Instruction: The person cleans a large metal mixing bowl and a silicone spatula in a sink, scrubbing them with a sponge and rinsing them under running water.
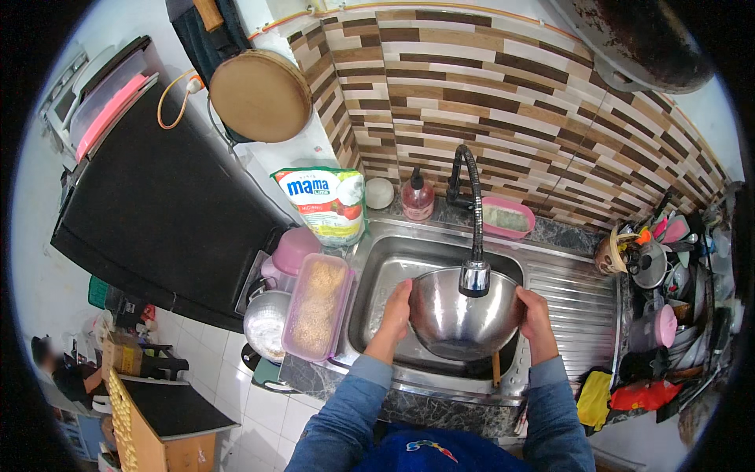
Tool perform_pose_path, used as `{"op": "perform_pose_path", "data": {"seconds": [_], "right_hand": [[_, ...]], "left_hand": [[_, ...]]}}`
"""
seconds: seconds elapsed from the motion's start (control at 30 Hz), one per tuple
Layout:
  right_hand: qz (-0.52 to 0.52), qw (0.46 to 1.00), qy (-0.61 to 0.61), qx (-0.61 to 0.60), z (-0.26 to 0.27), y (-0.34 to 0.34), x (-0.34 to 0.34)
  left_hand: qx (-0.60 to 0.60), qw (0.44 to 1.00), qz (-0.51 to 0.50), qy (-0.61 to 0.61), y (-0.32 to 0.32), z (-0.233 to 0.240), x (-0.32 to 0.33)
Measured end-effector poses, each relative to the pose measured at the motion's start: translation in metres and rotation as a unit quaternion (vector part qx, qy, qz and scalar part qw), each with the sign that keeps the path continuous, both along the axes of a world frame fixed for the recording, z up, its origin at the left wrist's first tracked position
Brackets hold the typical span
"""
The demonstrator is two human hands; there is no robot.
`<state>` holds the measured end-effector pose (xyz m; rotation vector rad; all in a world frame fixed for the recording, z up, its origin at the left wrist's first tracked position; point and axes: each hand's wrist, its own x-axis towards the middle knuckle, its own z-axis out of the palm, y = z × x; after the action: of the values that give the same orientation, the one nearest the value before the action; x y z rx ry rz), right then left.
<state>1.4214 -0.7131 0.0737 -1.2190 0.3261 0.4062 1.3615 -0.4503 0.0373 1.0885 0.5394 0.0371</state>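
Both my hands hold a stainless steel bowl (466, 324) over the sink basin (377, 283), tilted so that its shiny outer side faces me. My left hand (398, 315) grips its left rim, and my right hand (535, 312) grips the right rim. The head of the black flexible faucet (475, 277) overlaps the bowl's upper edge in view. The bowl's inside is hidden, and I cannot tell whether water runs. A wooden handle (496, 369) sticks out below the bowl at the basin's front edge.
Left of the basin stand a pink container of noodle-like blocks (317, 307), a metal pot (266, 321) and a detergent pouch (324, 203). Behind are a soap pump bottle (417, 197) and a pink sponge tray (508, 218). A ribbed drainboard (581, 312) and crowded dish rack (687, 330) lie right. A person (65, 374) is far left.
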Motion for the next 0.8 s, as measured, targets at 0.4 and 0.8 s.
{"op": "perform_pose_path", "data": {"seconds": [0.4,0.8], "right_hand": [[-0.047,0.993,0.031,0.101,-0.012,-0.036,0.001],[0.033,0.988,0.145,-0.037,-0.045,0.072,0.017]], "left_hand": [[-0.084,0.976,-0.048,0.195,-0.033,-0.007,-0.011],[-0.041,0.994,0.07,0.077,0.056,-0.048,-0.014]]}}
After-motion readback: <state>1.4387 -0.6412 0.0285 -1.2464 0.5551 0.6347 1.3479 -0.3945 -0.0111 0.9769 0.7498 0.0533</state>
